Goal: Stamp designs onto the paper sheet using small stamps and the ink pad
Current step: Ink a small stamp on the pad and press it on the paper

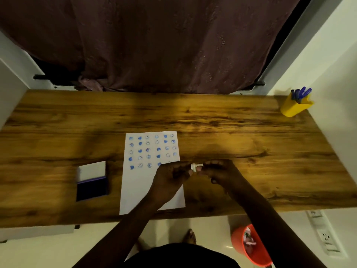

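A white paper sheet [139, 186] lies in the middle of the wooden desk [212, 124], its upper half filled with rows of blue hearts and smiley prints. An open ink pad [92, 187] with a dark blue pad and raised white lid sits to its left. A small white stamp [195, 167] is held between both hands just past the sheet's right edge. My left hand [170, 180] pinches one end of it, over the sheet's right side. My right hand [222, 174] grips the other end with its fingertips.
A yellow cup [293, 107] of blue pens stands at the desk's far right corner. A dark curtain [154, 45] hangs behind the desk. Below the near edge, an orange bin [249, 246] stands on the floor beside a white wall socket strip [324, 236].
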A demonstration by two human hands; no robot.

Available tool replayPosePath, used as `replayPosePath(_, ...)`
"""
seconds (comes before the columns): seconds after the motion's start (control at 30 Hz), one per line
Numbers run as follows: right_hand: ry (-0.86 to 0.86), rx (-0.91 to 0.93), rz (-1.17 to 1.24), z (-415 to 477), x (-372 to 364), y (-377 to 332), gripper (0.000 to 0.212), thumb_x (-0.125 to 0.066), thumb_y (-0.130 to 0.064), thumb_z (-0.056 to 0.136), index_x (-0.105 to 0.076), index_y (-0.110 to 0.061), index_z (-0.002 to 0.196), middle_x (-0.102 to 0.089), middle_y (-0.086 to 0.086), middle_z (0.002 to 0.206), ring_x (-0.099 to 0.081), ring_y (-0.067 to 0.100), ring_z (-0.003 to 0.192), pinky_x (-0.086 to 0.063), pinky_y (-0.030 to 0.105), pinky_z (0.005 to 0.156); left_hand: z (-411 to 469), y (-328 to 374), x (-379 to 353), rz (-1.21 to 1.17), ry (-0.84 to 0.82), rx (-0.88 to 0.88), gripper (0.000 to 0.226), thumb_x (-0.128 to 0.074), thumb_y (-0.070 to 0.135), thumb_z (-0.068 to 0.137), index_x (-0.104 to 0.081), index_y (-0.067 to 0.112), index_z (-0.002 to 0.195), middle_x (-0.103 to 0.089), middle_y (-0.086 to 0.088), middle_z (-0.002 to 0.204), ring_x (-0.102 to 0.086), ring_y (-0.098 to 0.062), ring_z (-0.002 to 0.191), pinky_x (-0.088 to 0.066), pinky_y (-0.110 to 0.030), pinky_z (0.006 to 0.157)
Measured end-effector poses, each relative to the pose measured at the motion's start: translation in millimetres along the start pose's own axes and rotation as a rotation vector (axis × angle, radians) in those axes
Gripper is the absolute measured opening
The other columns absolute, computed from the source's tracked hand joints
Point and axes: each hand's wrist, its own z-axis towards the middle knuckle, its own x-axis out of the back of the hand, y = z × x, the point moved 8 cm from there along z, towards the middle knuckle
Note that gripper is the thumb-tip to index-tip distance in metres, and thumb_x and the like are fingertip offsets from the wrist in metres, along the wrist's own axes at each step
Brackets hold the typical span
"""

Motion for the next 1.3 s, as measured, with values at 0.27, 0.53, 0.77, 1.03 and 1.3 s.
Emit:
replayPosePath(0.27, -0.136, 0.062, 0.007, 8, -58, -29, 0.020, -0.074, -0.032, 0.091, -0.078, -0.019, 0.106, -0.079, -0.007, 0.085, -0.062, -0.002, 0.063, -0.047, 0.016, 0.059, -21, 11, 48, -0.018, 0.144, -0.002, 0.041, -0.080, 0.029, 0.078, -0.071, 0.054, 0.110, -0.078, 0.007, 0.119, -0.072, -0.025, 0.117, -0.057, -0.060, 0.098)
replayPosePath(0.53, -0.253, 0.163, -0.067, 25, -130, -60, 0.032, -0.082, -0.012, 0.082, -0.077, -0.021, 0.113, -0.075, -0.011, 0.118, -0.069, 0.008, 0.113, -0.059, 0.028, 0.089, -48, 4, 120, -0.036, 0.291, 0.024, 0.052, -0.075, 0.013, 0.091, -0.058, 0.019, 0.140, -0.072, -0.005, 0.132, -0.073, -0.025, 0.116, -0.062, -0.046, 0.093)
replayPosePath(0.77, -0.362, 0.337, -0.320, 38, -209, -87, 0.025, -0.084, -0.026, 0.081, -0.077, -0.039, 0.101, -0.074, -0.034, 0.095, -0.069, -0.009, 0.100, -0.051, 0.003, 0.077, -104, -4, 213, 0.021, 0.560, 0.092, 0.008, -0.076, 0.026, 0.092, -0.080, 0.023, 0.098, -0.083, 0.000, 0.093, -0.081, -0.020, 0.087, -0.066, -0.035, 0.081)
replayPosePath(1.03, -0.462, 0.582, -0.898, 39, -304, -83, 0.033, -0.067, -0.041, 0.094, -0.068, -0.019, 0.118, -0.074, 0.002, 0.118, -0.070, 0.018, 0.111, -0.058, 0.027, 0.091, -172, -8, 299, 0.046, 0.803, 0.111, 0.010, -0.071, 0.013, 0.095, -0.080, 0.012, 0.100, -0.083, -0.005, 0.091, -0.080, -0.023, 0.082, -0.065, -0.030, 0.072)
replayPosePath(1.3, -0.537, 0.683, -1.231, 31, -349, -65, 0.032, -0.052, -0.035, 0.103, -0.058, -0.015, 0.128, -0.063, 0.008, 0.130, -0.061, 0.020, 0.124, -0.054, 0.029, 0.100, -186, -17, 328, 0.055, 0.848, 0.179, 0.015, -0.074, 0.030, 0.089, -0.082, 0.017, 0.089, -0.082, -0.006, 0.081, -0.079, -0.030, 0.078, -0.063, -0.048, 0.073)
